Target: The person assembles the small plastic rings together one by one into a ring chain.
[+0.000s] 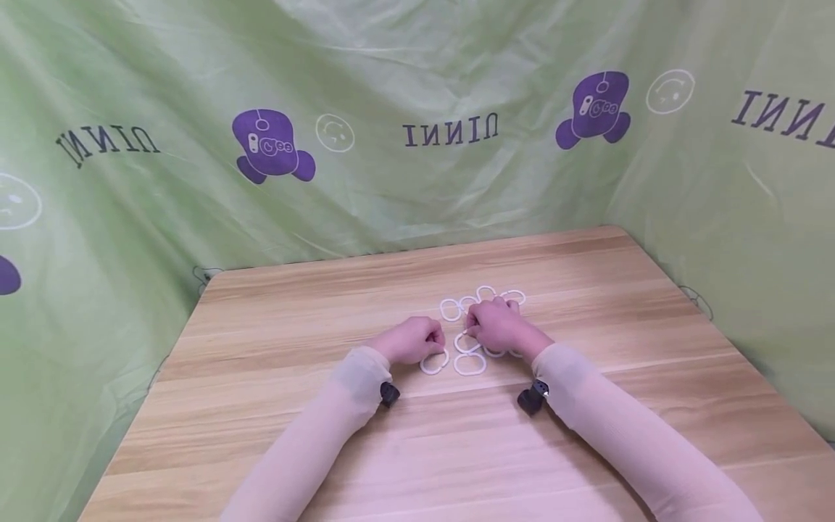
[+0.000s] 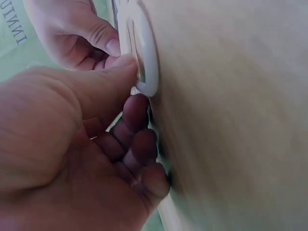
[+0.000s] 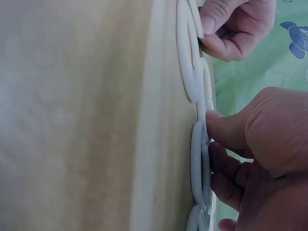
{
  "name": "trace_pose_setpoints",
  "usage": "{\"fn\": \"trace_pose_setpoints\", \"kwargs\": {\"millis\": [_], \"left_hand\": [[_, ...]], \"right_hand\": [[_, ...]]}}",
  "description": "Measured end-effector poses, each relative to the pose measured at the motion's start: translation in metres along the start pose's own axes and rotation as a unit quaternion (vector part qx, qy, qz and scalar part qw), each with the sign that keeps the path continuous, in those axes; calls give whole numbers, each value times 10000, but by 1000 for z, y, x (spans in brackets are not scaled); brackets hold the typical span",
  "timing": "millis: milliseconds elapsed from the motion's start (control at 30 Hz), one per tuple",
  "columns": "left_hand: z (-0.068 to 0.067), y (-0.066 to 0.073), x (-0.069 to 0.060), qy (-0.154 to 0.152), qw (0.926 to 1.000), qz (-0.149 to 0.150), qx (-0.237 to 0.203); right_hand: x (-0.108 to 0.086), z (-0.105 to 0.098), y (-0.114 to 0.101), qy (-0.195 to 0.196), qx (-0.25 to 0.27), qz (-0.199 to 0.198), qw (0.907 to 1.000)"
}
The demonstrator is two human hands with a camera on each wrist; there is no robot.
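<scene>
Several white C-shaped curtain rings lie flat on the wooden table. My left hand (image 1: 409, 341) pinches the far end of the leftmost curtain ring (image 1: 430, 373) between thumb and index finger. In the left wrist view a white ring (image 2: 152, 60) stands out beside the thumb, and the other fingers are curled under. To the right, my right hand (image 1: 497, 325) is low over the cluster, its thumb and index finger pinching the edge of another curtain ring (image 1: 459, 349). A closed-looking oval ring (image 1: 470, 374) lies just nearer. The right hand partly covers several rings.
Beyond the right hand lie more rings, among them a left one (image 1: 451, 320) and a far right one (image 1: 517, 292). The wooden table (image 1: 274, 348) stretches around the hands. A green printed curtain (image 1: 365, 196) hangs behind it and at the sides.
</scene>
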State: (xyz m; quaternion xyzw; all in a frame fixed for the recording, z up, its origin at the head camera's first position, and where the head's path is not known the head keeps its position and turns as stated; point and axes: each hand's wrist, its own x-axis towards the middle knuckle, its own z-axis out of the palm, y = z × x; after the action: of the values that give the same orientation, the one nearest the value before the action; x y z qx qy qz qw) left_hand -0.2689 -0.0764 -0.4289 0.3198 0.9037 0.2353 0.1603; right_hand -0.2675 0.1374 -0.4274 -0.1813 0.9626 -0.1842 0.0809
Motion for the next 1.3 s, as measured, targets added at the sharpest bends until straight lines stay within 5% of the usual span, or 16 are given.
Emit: {"fn": "trace_pose_setpoints", "kwargs": {"millis": [333, 700, 933, 1300], "left_hand": [[-9, -11, -25, 788, 9952, -57, -581], [-38, -10, -51, 1614, 9791, -214, -1215], [-50, 2, -61, 1622, 9773, 98, -1361], [-46, 7, -63, 1506, 9782, 456, -1355]], "right_hand": [[-13, -5, -11, 659, 775, -393, 9940], [-30, -8, -31, 878, 2056, -947, 9701], [-37, -11, -42, 1146, 2237, -1241, 9599], [-37, -10, -47, 1159, 2258, -1289, 9586]]}}
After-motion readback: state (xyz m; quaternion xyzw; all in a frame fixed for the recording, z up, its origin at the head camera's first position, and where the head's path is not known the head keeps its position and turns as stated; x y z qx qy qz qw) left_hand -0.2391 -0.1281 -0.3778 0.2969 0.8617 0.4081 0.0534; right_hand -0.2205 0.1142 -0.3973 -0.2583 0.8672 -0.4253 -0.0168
